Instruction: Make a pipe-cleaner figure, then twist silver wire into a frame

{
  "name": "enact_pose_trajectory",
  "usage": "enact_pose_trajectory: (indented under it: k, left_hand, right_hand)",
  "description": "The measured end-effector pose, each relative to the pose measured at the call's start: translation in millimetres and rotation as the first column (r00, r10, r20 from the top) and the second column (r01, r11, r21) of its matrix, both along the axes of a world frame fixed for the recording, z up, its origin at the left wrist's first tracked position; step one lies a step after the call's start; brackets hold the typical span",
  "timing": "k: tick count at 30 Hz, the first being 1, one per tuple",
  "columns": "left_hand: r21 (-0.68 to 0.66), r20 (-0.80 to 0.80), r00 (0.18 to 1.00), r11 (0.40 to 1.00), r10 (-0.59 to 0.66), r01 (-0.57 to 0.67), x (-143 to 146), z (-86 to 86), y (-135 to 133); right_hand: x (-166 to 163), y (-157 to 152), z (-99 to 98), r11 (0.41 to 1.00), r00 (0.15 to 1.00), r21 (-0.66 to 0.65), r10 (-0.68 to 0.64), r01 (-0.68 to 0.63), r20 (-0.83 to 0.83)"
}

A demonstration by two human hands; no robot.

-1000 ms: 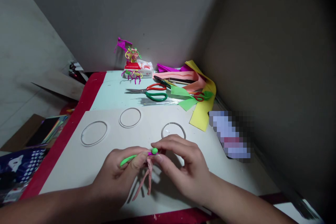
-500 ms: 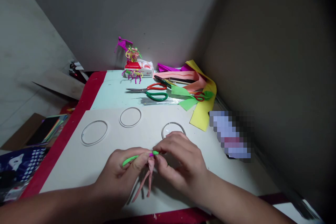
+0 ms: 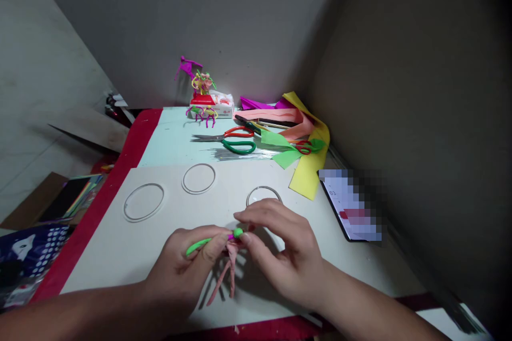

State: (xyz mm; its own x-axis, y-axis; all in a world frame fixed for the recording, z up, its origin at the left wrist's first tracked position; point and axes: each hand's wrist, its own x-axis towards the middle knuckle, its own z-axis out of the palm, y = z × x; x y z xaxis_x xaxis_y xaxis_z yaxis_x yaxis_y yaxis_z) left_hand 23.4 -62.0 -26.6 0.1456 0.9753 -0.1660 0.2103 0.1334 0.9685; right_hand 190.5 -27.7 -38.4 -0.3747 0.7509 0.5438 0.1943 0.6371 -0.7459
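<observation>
Between thumb and fingers, my left hand [image 3: 196, 256] pinches a small doll figure [image 3: 232, 250] with pink legs hanging down, a purple bit at the neck and a round green head. A green strip [image 3: 197, 246], perhaps its arm, sticks out over the left thumb. Beside the head is my right hand [image 3: 284, 250], its thumb tip at or touching the green ball and its index finger lifted away. Part of a ring on the table is hidden behind the right hand.
Two pale rings [image 3: 144, 202] lie to the left, a third ring [image 3: 264, 188] ahead. Farther back are scissors [image 3: 226, 138], thin wires [image 3: 240, 154], coloured strips [image 3: 308, 176] and a box [image 3: 212, 105] with several figures. A phone [image 3: 352, 208] rests at right.
My right index finger has lifted off the green head, so the hand is more spread. The head shows rounder, and the pink legs have swung slightly right.
</observation>
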Motion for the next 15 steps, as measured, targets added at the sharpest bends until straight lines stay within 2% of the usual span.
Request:
enact_pose_trajectory:
  k: [3, 6, 11, 15]
  left_hand:
    - [-0.009, -0.003, 1.000, 1.000, -0.020, 0.020, -0.6, -1.3, -0.5]
    - [-0.038, 0.011, 1.000, 0.999, -0.013, 0.014, -0.7, -2.4, -1.1]
    - [-0.120, 0.036, 0.999, 0.992, 0.039, -0.034, 1.2, -0.4, -0.8]
    - [-0.144, 0.029, 0.996, 0.986, 0.085, -0.080, 1.1, 1.2, 0.2]
  right_hand:
    - [-0.5, 0.0, -2.2, 0.996, 0.998, 0.087, 0.027, -0.031, 0.057]
    - [-2.8, -0.9, -4.2, 0.996, 0.992, 0.082, 0.032, -0.042, 0.123]
    - [-7.2, -2.3, -6.4, 0.999, 0.997, -0.037, -0.005, 0.008, 0.078]
    - [-6.4, -2.1, -5.6, 0.990, 1.000, -0.143, 0.008, -0.006, 0.008]
